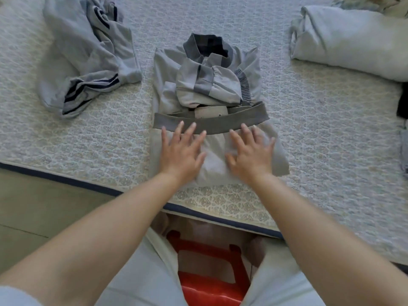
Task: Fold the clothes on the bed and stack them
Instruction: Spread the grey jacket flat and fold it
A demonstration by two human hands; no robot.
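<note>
Head view, looking down over a patterned mattress [309,120] with a dark piped edge [66,180]; at centre lies a grey collared shirt [163,69], sleeves folded inward over its chest, its dark collar [194,46] at 12 o'clock and its lower part doubled up toward the chest so that the dark hem band [212,121] crosses the garment from 9 to 3 o'clock; the left hand [180,151] rests palm down on the doubled-up part, fingers straight and spread, fingertips [181,124] touching the hem band, grasping nothing; the right hand [249,153] lies just beside it toward 3 o'clock, likewise flat on the cloth, fingers extended and released, their tips just short of the band; both bare forearms reach in from 6 o'clock; at 10 o'clock, well apart from the shirt, a crumpled grey garment with dark stripes [88,62] lies unfolded; at 2 o'clock a pale folded garment [348,40] rests on the mattress; a dark object [403,100] shows at the 3 o'clock margin, too cropped to identify; at 6 o'clock, beyond the mattress edge, a red stool [209,281] shows between the person's pale-trousered legs [145,281]; pale flooring [33,206] lies at 8 o'clock.
</note>
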